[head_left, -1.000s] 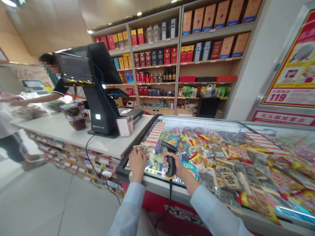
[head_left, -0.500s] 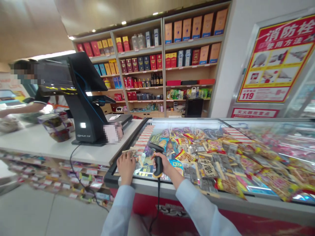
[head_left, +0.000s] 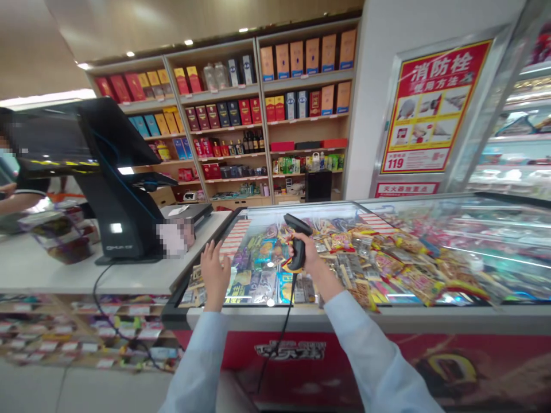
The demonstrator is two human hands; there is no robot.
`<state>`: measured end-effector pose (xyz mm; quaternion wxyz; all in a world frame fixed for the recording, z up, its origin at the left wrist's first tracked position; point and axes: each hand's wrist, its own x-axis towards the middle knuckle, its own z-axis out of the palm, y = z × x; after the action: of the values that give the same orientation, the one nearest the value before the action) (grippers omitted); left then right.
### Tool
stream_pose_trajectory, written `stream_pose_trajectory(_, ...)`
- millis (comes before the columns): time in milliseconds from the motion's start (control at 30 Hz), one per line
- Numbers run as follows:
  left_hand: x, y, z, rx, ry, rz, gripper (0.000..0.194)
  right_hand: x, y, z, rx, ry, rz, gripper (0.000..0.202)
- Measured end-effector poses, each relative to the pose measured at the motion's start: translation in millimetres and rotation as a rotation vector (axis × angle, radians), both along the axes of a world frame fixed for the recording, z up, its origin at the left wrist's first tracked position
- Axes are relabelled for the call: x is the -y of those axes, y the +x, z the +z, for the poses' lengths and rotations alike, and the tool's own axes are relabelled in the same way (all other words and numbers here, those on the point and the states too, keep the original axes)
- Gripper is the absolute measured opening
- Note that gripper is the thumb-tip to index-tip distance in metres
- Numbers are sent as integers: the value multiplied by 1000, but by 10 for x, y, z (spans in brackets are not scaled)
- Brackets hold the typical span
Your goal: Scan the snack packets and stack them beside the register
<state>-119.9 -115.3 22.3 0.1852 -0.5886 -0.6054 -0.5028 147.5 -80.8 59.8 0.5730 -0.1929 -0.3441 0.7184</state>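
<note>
My right hand [head_left: 309, 253] is wrapped round the grip of a black barcode scanner [head_left: 298, 255], held over the glass top of a chest freezer [head_left: 327, 320]. The scanner's head points up and to the left, and its cable [head_left: 283, 327] hangs down past the freezer's front edge. My left hand [head_left: 215, 274] has its fingers stretched out above the freezer's left end, with nothing in it. Whether it touches the glass I cannot tell. Under the glass lie many colourful packets [head_left: 342, 242].
To the left, a white counter [head_left: 133, 279] bears a black checkout terminal [head_left: 118, 229] and a bundle of tubs [head_left: 69, 232]. A person's arm [head_left: 19, 201] shows behind it. Shelves of boxed bottles [head_left: 297, 109] line the back wall. A loose cable [head_left: 101, 307] hangs from the counter.
My right hand has lifted the scanner up and to the right, away from my left hand. My left hand has risen a little with its fingers straighter. The view has turned right.
</note>
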Motion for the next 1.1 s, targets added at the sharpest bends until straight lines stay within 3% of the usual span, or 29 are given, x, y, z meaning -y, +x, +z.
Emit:
stream_pose_trajectory(133, -96, 549, 274, 56, 52, -224, 45, 54, 466, 135, 42, 10, -76, 17)
stream_pose_trajectory(267, -219, 966, 302, 86, 24, -354, 47, 135, 825, 139, 54, 91, -185, 16)
stream_pose_trajectory(400, -294, 1260, 161, 155, -31, -461, 49, 182, 1090, 37, 77, 59, -182, 16)
stream_pose_trajectory(567, -433, 1525, -172, 224, -155, -600, 63, 189, 1266, -201, 78, -11, -189, 17)
stream_pose_trajectory(767, -566, 1637, -554, 53, -372, -404, 59, 165, 1340, -563, 27, -133, -186, 24)
stream_pose_trajectory(933, -590, 1639, -599, -42, -521, -325, 63, 134, 1374, -670, -13, -138, -196, 26)
stream_pose_trajectory(1100, -656, 1627, -589, 98, -647, -452, 69, 151, 1378, -638, -39, -141, -178, 22)
